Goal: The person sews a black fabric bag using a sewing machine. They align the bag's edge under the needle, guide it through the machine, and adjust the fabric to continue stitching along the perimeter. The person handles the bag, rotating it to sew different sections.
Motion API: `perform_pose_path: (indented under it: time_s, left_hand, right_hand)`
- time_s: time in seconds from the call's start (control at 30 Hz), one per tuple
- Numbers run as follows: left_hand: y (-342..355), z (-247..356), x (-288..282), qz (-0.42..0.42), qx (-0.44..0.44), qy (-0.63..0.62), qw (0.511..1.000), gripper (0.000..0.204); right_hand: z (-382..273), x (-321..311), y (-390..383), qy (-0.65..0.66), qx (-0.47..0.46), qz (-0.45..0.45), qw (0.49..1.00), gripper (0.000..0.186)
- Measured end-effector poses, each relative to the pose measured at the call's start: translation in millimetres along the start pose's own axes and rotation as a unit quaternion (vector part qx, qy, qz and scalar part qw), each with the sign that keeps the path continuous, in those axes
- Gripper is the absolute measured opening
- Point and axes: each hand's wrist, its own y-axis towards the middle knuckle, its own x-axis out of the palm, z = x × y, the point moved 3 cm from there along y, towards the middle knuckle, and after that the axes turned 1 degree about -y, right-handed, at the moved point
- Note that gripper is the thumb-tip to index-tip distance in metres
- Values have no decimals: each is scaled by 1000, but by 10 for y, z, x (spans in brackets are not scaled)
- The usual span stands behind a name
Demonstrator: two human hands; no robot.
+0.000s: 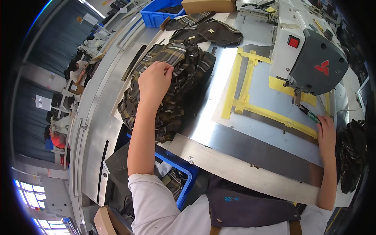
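My left hand [156,80] is closed with thumb and forefinger pinched on a rumpled pile of brown plaid fabric [176,117] at the centre left of the bench. My right hand [327,127] grips green-and-black tweezers [309,114], whose tip points under the needle area of a white industrial sewing machine [284,47] with a grey head cover and a red switch. Below the needle is a metal plate [262,102] framed by yellow tape [243,78]. Any work piece at the needle is too small to make out.
Cut plaid pieces [219,33], a blue crate [156,19] and a cardboard box [207,6] sit at the back. Dark fabric [350,152] lies right. A blue-rimmed bin [186,184] is below the bench edge. Two co-workers [78,70] work at machines far left.
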Motion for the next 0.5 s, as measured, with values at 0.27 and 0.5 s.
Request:
perform_pose_path:
  time_s: [0.27,0.5]
  left_hand:
    - [216,23,80,32,83,91,992,10]
    - [150,219,-815,135,-19,-329,935,16]
  right_hand:
    - [534,-332,-512,-71,96,-4,993,31]
    - [-80,-585,-424,82,39,-1,996,34]
